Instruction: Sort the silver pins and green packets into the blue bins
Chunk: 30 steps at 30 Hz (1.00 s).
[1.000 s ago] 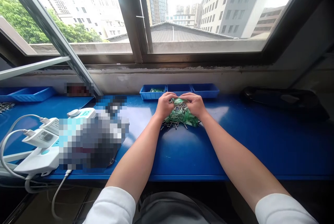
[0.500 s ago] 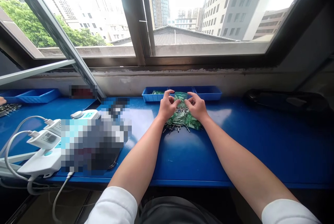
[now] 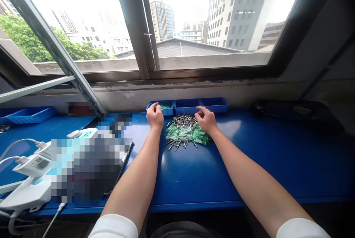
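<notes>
My left hand (image 3: pixel 155 116) is over the front left of a blue divided bin (image 3: pixel 188 105), its fingers bent and drawn together. What they hold, if anything, is hidden. Green pieces (image 3: pixel 167 106) lie in the bin's left compartment beside that hand. My right hand (image 3: pixel 207 120) hovers at the right edge of a pile, thumb and forefinger apart, with nothing visible between them. The pile has short dark metal rods (image 3: pixel 183 120) at the back and small green see-through plastic bags (image 3: pixel 185 133) in front. More rods stick out along its near edge.
White power strips (image 3: pixel 30 190) with plugs and cables occupy the left of the blue table (image 3: pixel 194 179), next to a blurred-out area. Another blue bin (image 3: pixel 33 115) stands far left by a metal frame post (image 3: pixel 55 34). A dark bag-like object (image 3: pixel 299 116) lies at the back right.
Both hands held a green plastic bag together above the pile. They have parted: my left hand moved left to the bin, my right stayed near the pile. The view has tilted up slightly.
</notes>
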### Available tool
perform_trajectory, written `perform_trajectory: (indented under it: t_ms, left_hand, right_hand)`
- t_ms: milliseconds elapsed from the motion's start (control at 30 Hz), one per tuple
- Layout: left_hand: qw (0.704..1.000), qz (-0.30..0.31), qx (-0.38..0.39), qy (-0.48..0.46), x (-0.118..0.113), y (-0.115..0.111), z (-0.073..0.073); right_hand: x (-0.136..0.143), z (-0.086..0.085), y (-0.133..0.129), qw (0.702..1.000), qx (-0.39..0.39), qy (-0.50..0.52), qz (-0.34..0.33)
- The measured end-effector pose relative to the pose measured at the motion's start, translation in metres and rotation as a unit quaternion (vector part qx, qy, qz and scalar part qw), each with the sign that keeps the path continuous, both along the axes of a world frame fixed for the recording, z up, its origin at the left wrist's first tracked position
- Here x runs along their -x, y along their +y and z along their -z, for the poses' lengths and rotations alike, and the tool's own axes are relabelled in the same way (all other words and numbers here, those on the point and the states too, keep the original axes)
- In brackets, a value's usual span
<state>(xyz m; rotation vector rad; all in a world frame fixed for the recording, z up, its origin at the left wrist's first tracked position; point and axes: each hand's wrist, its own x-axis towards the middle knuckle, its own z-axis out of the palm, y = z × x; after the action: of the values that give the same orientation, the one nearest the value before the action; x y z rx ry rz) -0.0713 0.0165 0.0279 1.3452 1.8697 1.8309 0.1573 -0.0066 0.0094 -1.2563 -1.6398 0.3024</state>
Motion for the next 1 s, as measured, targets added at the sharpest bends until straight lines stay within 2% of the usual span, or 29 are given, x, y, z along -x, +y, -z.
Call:
perform_trajectory:
  t_ms: [133,233,300,467,533,600,667,767,867,933,1000]
  left_hand:
    - [1.000,0.015,0.008,0.020,0.009,0.017,0.006]
    - [0.994,0.079,0.030,0.064,0.006,0.022,0.009]
    - [0.990,0.100,0.048,0.091,0.004,0.022,0.010]
    - [0.996,-0.003,0.013,0.083,0.005,0.009,0.010]
    - [0.996,-0.016,0.024,0.080,0.005,0.003,0.011]
    - [0.994,0.011,0.061,0.087,0.004,-0.002,0.013]
    - [0.984,0.070,0.117,0.118,0.001,-0.005,0.017]
    - [0.953,0.136,0.160,0.217,-0.006,-0.004,0.023]
    - [0.922,0.153,0.172,0.311,-0.011,-0.002,0.028]
    - [0.908,0.171,0.176,0.339,-0.014,-0.003,0.028]
    - [0.901,0.206,0.172,0.340,-0.016,-0.006,0.028]
  right_hand:
    - [-0.005,0.002,0.003,1.000,0.007,0.014,0.015]
    - [-0.005,0.004,0.006,1.000,0.015,0.006,0.011]
    - [-0.005,0.005,0.006,1.000,0.022,-0.004,0.013]
    - [-0.006,0.005,0.008,0.998,0.048,-0.020,0.031]
    - [-0.007,0.006,0.009,0.997,0.058,-0.033,0.041]
    - [-0.008,0.008,0.010,0.996,0.063,-0.055,0.043]
    - [-0.009,0.010,0.011,0.994,0.073,-0.079,0.034]
    - [-0.008,0.011,0.009,0.991,0.086,-0.105,0.011]
    - [-0.004,0.004,0.002,0.991,0.046,-0.127,-0.016]
    - [0.000,-0.003,-0.006,0.986,0.007,-0.159,-0.049]
    - [0.003,-0.010,-0.013,0.969,0.011,-0.213,-0.124]
